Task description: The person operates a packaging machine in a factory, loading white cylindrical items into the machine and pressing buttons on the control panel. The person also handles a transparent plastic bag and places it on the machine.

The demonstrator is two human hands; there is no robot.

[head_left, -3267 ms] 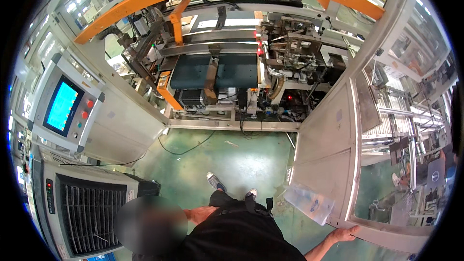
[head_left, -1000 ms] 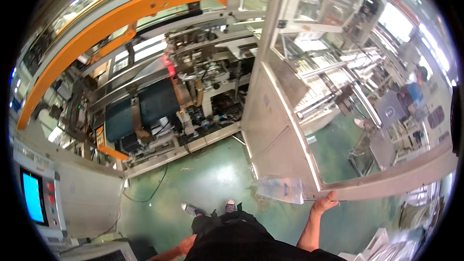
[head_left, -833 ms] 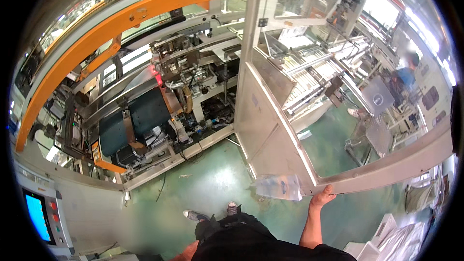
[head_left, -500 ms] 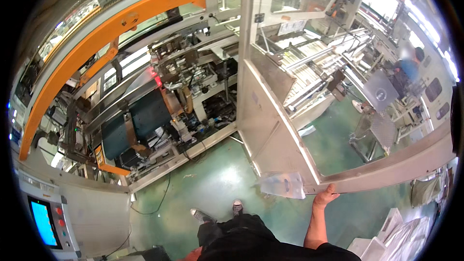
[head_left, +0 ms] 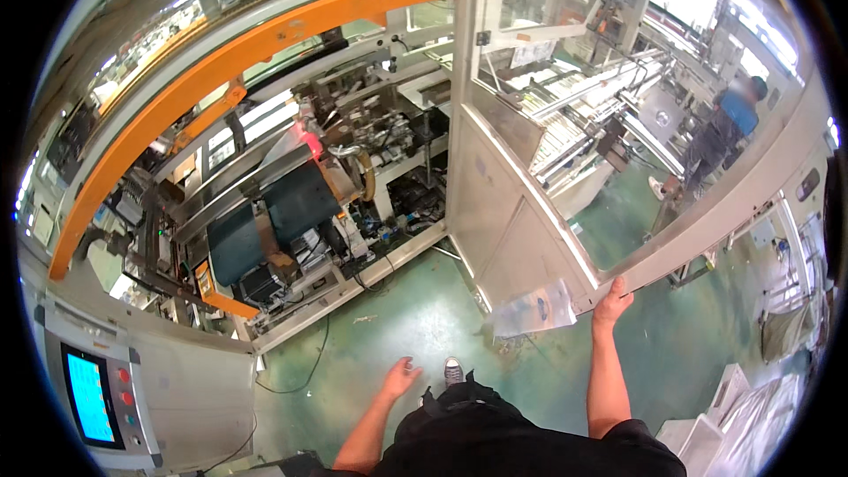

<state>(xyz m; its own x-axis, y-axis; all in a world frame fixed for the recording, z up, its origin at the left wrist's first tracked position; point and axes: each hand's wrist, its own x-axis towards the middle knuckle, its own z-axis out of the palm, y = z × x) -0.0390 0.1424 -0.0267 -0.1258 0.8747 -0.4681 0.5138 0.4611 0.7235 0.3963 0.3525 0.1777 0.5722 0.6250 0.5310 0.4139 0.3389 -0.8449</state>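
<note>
My right hand (head_left: 611, 303) grips the lower edge of a beige machine door (head_left: 508, 234), near its outer corner. The door stands swung out from the machine and has a large see-through window. A clear plastic sleeve (head_left: 534, 311) with a sheet inside hangs on its lower panel, just left of that hand. My left hand (head_left: 402, 377) hovers over the green floor with nothing in it, fingers slightly apart. Past the doorway lies the machine's inside, with dark belts (head_left: 300, 199), metal parts and cables.
An orange beam (head_left: 256, 44) arches across the machine opening. On the left stands a control panel (head_left: 91, 397) with a lit screen and red buttons. A black cable (head_left: 316, 367) trails over the floor. A person (head_left: 724, 128) is beyond the door window. White wrapped material (head_left: 751, 433) lies lower right.
My left hand has risen into view at the lower middle. The right hand stays on the door edge, while the view has shifted. The person beyond the window has changed position.
</note>
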